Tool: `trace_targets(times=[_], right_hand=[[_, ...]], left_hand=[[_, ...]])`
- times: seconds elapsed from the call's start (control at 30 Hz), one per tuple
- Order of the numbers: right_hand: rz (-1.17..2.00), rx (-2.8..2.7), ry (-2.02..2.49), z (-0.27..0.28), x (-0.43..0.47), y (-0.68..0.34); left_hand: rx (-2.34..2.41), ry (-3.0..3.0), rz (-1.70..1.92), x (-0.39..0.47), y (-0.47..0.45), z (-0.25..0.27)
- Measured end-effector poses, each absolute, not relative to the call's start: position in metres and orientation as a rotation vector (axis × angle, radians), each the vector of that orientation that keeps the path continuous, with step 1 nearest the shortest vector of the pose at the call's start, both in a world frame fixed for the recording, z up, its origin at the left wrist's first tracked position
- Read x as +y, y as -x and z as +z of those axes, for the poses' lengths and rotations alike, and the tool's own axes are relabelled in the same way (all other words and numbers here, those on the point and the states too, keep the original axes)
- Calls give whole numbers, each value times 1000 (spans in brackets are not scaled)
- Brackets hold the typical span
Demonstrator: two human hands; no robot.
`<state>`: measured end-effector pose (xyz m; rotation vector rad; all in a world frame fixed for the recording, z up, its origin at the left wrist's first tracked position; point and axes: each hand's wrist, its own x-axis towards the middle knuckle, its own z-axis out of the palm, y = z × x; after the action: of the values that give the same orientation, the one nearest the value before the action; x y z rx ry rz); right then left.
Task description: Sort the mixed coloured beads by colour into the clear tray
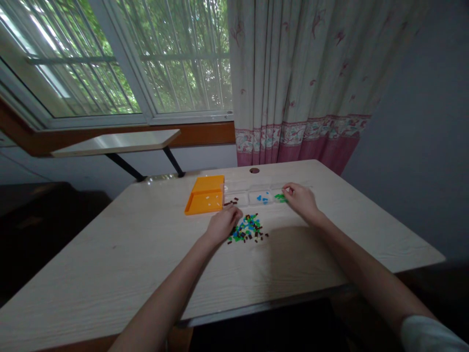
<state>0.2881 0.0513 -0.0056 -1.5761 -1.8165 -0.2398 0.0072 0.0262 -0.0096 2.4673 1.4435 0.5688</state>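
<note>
A pile of small blue, green, brown and pale pieces [249, 228] lies on the table. My left hand [223, 224] is at the pile's left edge, its fingers curled together; what they hold, if anything, is hidden. My right hand [301, 199] pinches its fingertips over the right end of a clear plastic tray [242, 199], beside green pieces [280, 198]; I cannot make out what is in the pinch. Blue pieces [263, 199] lie in the tray's middle compartment, and brown pieces [231, 202] at its left end. An orange open case [208, 185] with a few white pieces adjoins the tray.
The pale wooden table [154, 254] has a round cable hole [254, 170] near its back edge. A raised shelf [120, 142] on dark legs stands at the back left. Behind are a barred window and a patterned curtain [293, 98].
</note>
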Motion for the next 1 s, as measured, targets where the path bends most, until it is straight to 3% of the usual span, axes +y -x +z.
trace_targets(times=[0.27,0.53,1.0], right_hand=[[-66,-1930,1452,-10,46,-271],[125,-2131,1054,-19,18,-210],[208,-2013,978,-19,14,-205]], left_hand=[[1263,-2238,931,28,-14,-11],[1039,-2100,953,23,-25,-12],[1083,-2096,1018,22,-25,-6]])
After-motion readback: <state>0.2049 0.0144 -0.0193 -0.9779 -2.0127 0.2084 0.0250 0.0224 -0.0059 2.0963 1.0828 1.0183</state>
